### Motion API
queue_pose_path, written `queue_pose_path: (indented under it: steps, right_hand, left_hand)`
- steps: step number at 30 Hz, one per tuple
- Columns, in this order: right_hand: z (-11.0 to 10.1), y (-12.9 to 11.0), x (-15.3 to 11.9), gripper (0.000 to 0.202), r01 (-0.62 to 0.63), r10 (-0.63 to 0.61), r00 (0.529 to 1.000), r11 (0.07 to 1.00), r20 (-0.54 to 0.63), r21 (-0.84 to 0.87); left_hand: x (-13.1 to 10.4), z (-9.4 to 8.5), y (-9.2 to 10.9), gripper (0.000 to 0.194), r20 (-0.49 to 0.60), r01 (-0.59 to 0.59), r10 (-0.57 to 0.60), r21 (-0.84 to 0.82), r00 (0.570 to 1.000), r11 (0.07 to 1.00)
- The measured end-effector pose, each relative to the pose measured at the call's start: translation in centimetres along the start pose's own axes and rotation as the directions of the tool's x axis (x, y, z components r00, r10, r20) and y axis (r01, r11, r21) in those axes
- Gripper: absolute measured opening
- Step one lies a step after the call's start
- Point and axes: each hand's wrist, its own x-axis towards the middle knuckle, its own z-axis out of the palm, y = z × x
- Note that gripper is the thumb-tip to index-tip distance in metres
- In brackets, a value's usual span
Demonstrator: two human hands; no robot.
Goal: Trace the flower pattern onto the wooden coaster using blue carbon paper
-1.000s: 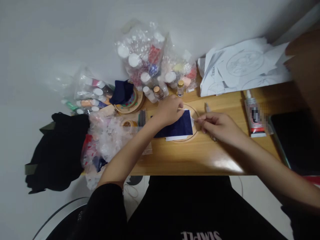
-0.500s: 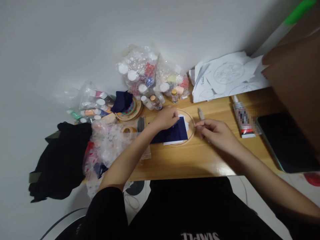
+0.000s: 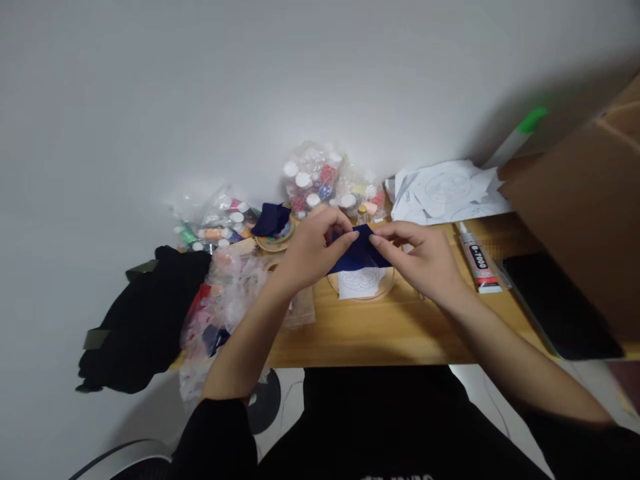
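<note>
A piece of navy blue fabric [image 3: 361,252] is pinched along its upper edge by both hands. My left hand [image 3: 323,243] grips it with thumb and fingertips, and my right hand [image 3: 417,257] does the same a little to the right. Below the fabric shows a white paper [image 3: 359,284] with a curling line drawing. The paper lies on a round wooden embroidery hoop [image 3: 387,285], whose far side is hidden by the fabric and my hands.
Bags of small white-capped bottles [image 3: 313,177] stand along the wall. Drawn paper sheets [image 3: 445,190], a glue tube [image 3: 479,260], a phone [image 3: 563,303] and a cardboard box [image 3: 575,220] are at the right. Crumpled plastic bags [image 3: 235,287] and black cloth [image 3: 140,320] lie left.
My right hand has moved to the fabric and now pinches it too. The fabric has been lifted and shifted away from me, uncovering the drawing. The camera view has tilted upward.
</note>
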Motion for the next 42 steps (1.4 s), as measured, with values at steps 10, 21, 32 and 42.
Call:
queue_pose_path:
  steps: [10,21,32,42]
  right_hand:
    - [-1.9,-6.0,-0.8,0.012,0.289,-0.281,0.955,0.953,0.09,-0.095]
    - [-1.1,-8.1,-2.1,0.006,0.348,-0.346,0.938,0.933,0.037,-0.091]
    - [-1.8,-7.5,-1.8,0.008,0.369,-0.369,0.929,0.919,0.03,-0.138]
    - [-3.1,-6.2,-2.3,0.005,0.267,-0.268,0.963,0.958,0.006,-0.108]
  left_hand:
    - [-1.6,-2.6,3.6,0.007,-0.13,-0.168,0.146,-0.183,0.981,0.969]
    - [-4.1,-3.0,4.6,0.007,-0.239,-0.198,0.143,-0.223,0.96,0.955]
    - [-3.8,-3.2,4.5,0.008,-0.339,-0.242,0.17,-0.181,0.925,0.953]
    - [-3.0,-3.3,3.7,0.008,-0.445,-0.215,0.113,-0.185,0.888,0.959]
